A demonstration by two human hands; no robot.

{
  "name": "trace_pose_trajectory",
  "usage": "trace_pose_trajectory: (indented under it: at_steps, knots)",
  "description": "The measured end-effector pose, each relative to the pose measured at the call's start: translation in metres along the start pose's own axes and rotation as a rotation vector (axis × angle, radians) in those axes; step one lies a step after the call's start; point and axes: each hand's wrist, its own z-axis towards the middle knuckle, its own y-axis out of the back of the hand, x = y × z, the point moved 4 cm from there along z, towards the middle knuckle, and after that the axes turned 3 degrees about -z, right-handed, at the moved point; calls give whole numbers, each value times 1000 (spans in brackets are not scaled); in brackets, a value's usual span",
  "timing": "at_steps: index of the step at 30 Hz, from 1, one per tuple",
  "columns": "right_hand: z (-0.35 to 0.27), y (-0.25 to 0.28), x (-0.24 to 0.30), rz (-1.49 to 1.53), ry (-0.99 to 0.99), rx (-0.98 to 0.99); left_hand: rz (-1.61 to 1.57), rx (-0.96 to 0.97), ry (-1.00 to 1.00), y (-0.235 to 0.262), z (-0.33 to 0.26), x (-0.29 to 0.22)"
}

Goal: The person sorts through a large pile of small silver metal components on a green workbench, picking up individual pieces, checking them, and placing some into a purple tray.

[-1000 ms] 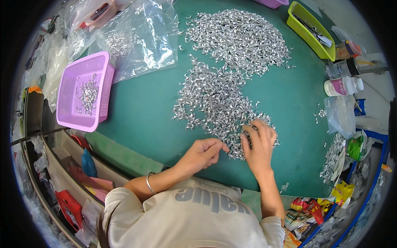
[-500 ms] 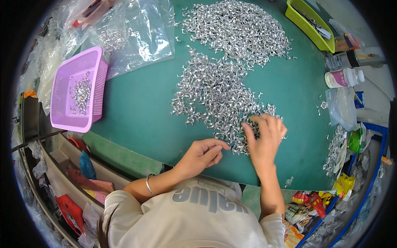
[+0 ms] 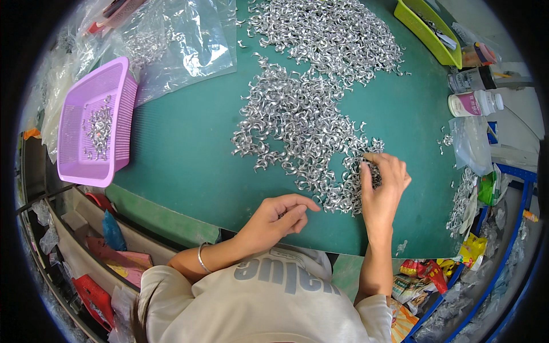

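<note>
A large heap of small curved silver metal parts lies spread over the green table. My right hand rests on the heap's near right edge, its fingers curled down and pinching several parts. My left hand lies on the table just left of it, near the front edge. Its fingers are closed, with a few silver parts showing inside the grip. A thin bracelet sits on my left wrist.
A purple mesh basket holding a few silver parts stands at the left. Clear plastic bags lie at the back left. At the right are a yellow-green tray, white bottles and more bagged parts. Coloured clutter sits below the table's edge.
My right hand has shifted a little to the right along the heap's near edge, still picking at parts. My left hand has stayed in place, closed.
</note>
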Motion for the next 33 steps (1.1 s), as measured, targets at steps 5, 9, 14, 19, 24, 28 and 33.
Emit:
trace_pose_trajectory:
  at_steps: [5,9,14,19,24,28,33]
  knots:
    - [0,-11,8,-85,69,60,28,4,-7,0,1,-3]
    - [-10,-4,-1,-25,87,10,53,-9,-7,0,1,-5]
    - [-20,6,-14,-110,-5,21,50,-12,-23,1,0,-5]
    - [-8,6,-6,-56,5,-40,48,-1,-18,0,1,-3]
    - [4,-13,1,-83,91,-7,66,9,-22,-3,2,-7]
    - [2,-17,-4,-17,126,-39,68,7,-21,-4,3,-8]
    - [6,15,-42,137,-91,-171,67,-33,-38,-3,2,-8]
